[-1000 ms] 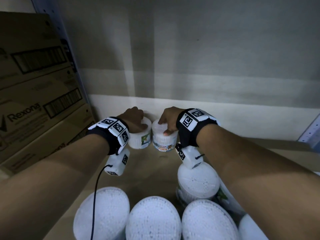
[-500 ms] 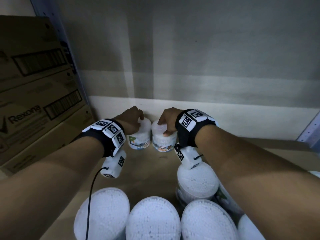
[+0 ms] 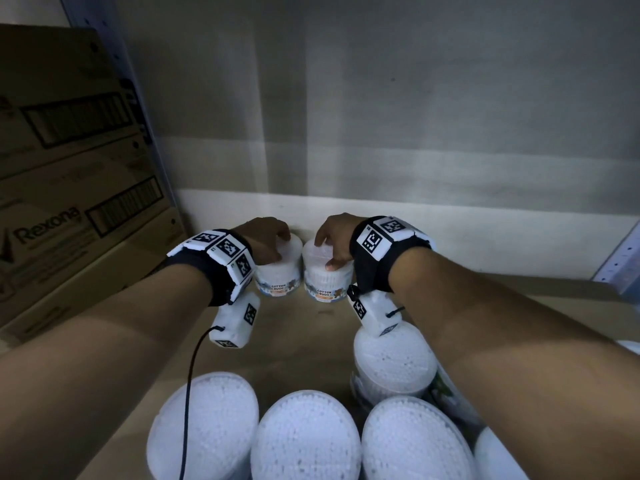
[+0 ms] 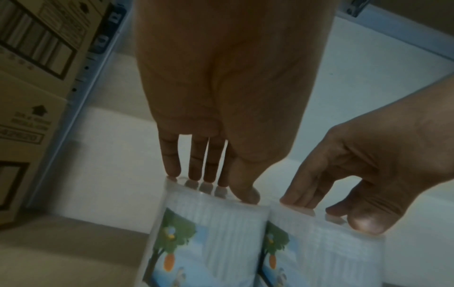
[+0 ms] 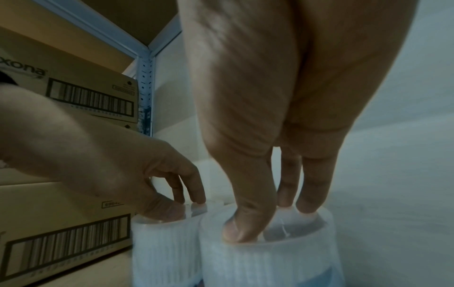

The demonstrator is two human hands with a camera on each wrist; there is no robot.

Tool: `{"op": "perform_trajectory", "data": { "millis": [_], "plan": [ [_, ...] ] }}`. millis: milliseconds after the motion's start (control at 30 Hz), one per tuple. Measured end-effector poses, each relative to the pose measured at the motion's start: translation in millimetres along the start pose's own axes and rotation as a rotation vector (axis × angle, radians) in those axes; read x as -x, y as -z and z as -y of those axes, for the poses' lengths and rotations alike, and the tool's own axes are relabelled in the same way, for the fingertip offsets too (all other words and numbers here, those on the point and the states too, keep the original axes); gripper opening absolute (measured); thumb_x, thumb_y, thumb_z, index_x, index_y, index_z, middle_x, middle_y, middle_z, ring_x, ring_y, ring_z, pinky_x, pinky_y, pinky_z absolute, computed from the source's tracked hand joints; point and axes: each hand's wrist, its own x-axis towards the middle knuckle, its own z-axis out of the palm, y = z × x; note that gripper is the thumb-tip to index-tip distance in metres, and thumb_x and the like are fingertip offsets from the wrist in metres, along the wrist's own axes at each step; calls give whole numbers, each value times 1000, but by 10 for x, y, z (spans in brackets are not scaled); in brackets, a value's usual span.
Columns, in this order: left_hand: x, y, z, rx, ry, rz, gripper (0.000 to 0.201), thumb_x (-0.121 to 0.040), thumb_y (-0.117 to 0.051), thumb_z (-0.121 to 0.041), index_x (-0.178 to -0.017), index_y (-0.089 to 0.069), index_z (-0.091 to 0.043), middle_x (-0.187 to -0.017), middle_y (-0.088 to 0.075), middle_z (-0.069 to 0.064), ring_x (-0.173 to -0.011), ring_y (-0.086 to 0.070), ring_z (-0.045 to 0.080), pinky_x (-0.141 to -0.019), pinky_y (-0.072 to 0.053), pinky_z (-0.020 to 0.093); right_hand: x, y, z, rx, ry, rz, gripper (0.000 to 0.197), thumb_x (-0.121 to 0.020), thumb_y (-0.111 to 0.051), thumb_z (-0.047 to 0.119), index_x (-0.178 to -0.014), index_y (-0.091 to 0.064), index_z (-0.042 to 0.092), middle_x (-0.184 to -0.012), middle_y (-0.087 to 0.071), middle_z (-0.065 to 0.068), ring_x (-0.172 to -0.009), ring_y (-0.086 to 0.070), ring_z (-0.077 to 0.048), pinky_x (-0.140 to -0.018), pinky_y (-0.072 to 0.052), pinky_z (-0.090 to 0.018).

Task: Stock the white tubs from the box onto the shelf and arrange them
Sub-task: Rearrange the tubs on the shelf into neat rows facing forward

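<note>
Two white cotton-bud tubs stand side by side at the back of the shelf, labels facing front. My left hand sits on top of the left tub, fingertips and thumb pinching its lid. My right hand holds the right tub the same way, thumb at the lid's front and fingers behind. The left wrist view shows my left hand on the left tub with the right tub touching it. The right wrist view shows my right hand on its tub.
Stacked brown Rexona cartons fill the bay to the left, behind a metal upright. Several more white tubs crowd the shelf's front under my forearms. Bare shelf board lies between them and the back pair. The back wall is right behind.
The left tub has been turned under my left hand so its label now faces front. My left wrist swung slightly left. The right hand and its tub barely moved.
</note>
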Motion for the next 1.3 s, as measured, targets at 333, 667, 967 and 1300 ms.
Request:
{"op": "perform_trajectory", "data": {
  "millis": [333, 667, 967, 1300],
  "plan": [
    [24, -67, -12, 15, 44, -74, 54, -90, -58, -35, -137, -44, -13, -144, -39, 9, -131, -42, 25, -105, -36, 32, 19, 16, 28, 40, -28, 32, 77, -53, -83, 48, -121, -54, 25, -120, -60, 3, -105, -62, -22, -95, -51, -36],
    [31, 7, -12, -58, -23, -19, 50, -88, -62, -23, -135, -48, -14, -140, -46, 8, -128, -46, 25, -104, -37, 31, 72, 68, 55, 18, -45, 53, 84, -47, -85, 52, -121, -54, 26, -121, -60, 4, -105, -63, -21, -95, -51, -38],
    [294, 42, -49, -162, -78, 77, 52, -87, -64, -24, -133, -45, -11, -141, -44, 9, -128, -44, 25, -101, -37, 27, 19, -49, 325, 124, 5, 102, 71, -7, -62, 62, -63, -39, 25, -80, -58, 4, -76, -65, -26, -72, -59, -41],
    [898, -16, -26, -163, -126, 99, 49, -81, -70, -23, -124, -53, -8, -131, -52, 12, -118, -52, 28, -93, -42, 28, 638, -167, 624, 10, 14, 107, 70, -13, -78, 59, -73, -56, 30, -68, -66, 9, -59, -66, -16, -59, -59, -35]
  ]
}}
